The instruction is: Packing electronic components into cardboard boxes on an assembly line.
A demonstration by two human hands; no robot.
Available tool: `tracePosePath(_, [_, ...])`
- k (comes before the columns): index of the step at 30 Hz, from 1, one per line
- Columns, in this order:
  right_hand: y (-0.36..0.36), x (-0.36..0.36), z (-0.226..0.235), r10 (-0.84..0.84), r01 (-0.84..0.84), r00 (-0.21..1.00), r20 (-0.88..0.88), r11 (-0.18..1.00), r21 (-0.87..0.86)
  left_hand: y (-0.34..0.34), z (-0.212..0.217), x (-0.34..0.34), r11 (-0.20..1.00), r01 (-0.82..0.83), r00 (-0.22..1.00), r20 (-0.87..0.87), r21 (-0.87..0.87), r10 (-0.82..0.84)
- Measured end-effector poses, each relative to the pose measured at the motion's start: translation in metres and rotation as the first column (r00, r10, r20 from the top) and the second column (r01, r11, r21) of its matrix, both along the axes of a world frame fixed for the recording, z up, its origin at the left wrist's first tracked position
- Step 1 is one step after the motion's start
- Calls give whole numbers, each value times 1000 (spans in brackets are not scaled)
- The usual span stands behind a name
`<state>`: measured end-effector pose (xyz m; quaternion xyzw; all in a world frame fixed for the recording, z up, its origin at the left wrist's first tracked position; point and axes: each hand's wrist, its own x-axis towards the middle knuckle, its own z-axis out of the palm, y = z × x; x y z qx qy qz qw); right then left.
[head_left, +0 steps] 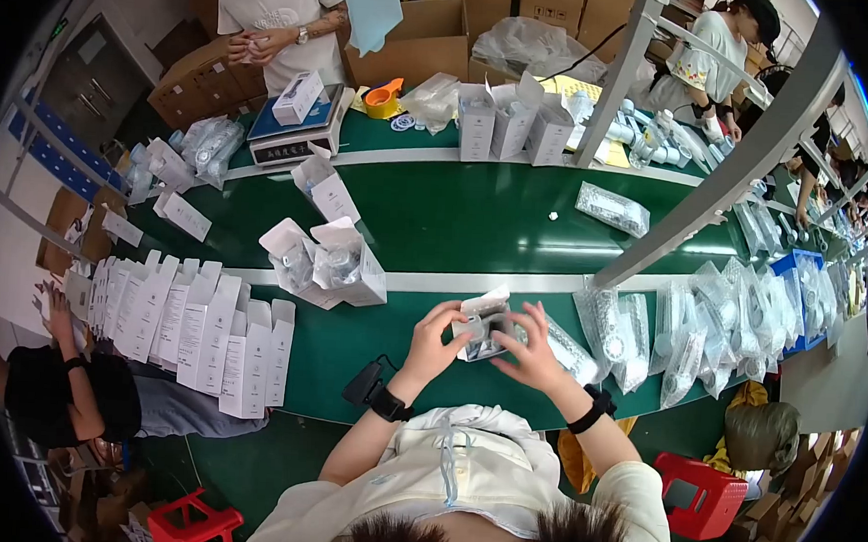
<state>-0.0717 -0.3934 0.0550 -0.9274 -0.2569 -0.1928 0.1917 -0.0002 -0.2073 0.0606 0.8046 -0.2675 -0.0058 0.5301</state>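
Observation:
A small white carton (472, 350) with its top flap up is between my hands, over the near edge of the green bench. My left hand (437, 342) grips its left side, thumb and fingers bent around the wall. The curled fingers of my right hand (536, 353) are at its right side and opening, partly smeared by motion. Something grey and dark shows inside the carton, too hidden to name. Just right of my right hand lies a bubble-wrapped item (572, 355). Two open cartons (360, 282) with wrapped contents stand beyond my left hand.
Rows of open white cartons (205, 333) stand at left; bubble-wrapped packs (711, 320) and a blue bin (804, 290) lie at right. A grey metal post (698, 201) slants across the right side. A scale (299, 131) and tape dispenser (382, 99) sit opposite, near other people.

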Motion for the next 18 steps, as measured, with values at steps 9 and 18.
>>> tracePosePath(9, [8, 79, -43, 180, 358, 811, -557, 600, 715, 113, -18, 4, 607, -717, 645, 3, -342, 764])
tracePosePath(18, [7, 260, -70, -223, 476, 878, -424, 501, 722, 21, -47, -12, 949, -306, 949, 59, -72, 310])
